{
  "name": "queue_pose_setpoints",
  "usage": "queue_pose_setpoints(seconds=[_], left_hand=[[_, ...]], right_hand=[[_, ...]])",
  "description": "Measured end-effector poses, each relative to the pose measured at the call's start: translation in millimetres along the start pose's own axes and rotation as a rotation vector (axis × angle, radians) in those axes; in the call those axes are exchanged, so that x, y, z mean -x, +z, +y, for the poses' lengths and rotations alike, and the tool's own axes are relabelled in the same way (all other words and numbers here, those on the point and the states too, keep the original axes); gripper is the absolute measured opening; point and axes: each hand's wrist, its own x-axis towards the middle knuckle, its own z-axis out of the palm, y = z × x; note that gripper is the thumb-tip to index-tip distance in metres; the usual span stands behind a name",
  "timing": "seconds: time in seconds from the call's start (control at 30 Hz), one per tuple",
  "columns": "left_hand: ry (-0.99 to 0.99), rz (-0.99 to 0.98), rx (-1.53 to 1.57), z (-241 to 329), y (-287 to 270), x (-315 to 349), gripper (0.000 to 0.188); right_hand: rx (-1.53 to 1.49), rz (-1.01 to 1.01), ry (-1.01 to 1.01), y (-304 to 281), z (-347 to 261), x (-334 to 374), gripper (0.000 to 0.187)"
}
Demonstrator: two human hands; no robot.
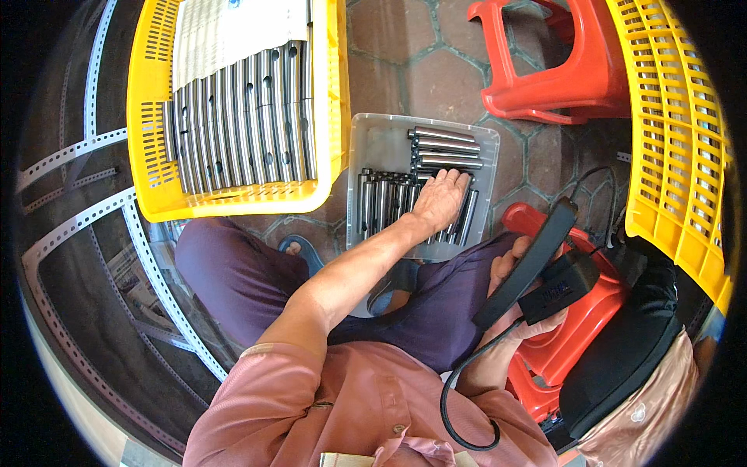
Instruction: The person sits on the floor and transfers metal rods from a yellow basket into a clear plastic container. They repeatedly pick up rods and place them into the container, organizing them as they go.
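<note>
The floor (447, 78) is paved with brownish-red hexagonal tiles set apart by dark joints, and a red stool (533, 93) is stood directly on it at the far right, while a blue sandal (310, 253) is seen against it nearer the middle. Above the tiles a clear plastic box (381, 140) is set, its contact with them hidden from view. In this box, metal rods (447, 146) are carried, laid crosswise in the far part and lengthwise in the near part.
</note>
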Motion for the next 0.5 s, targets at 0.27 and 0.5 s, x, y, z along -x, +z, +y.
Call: queue_pose_setpoints(seconds=[0.27, 0.5], left_hand=[[-0.114, -0.057, 0.237, -0.5, -8.3, 1.1, 0.042], [-0.056, -0.126, 0.213, -18.4, 11.5, 24.4, 0.056]], right_hand=[[0.019, -0.036, 0.019, -4.5, -1.5, -1.0, 0.082], [0.067, 0.034, -0.021, -6.4, 0.0, 1.2, 0.086]])
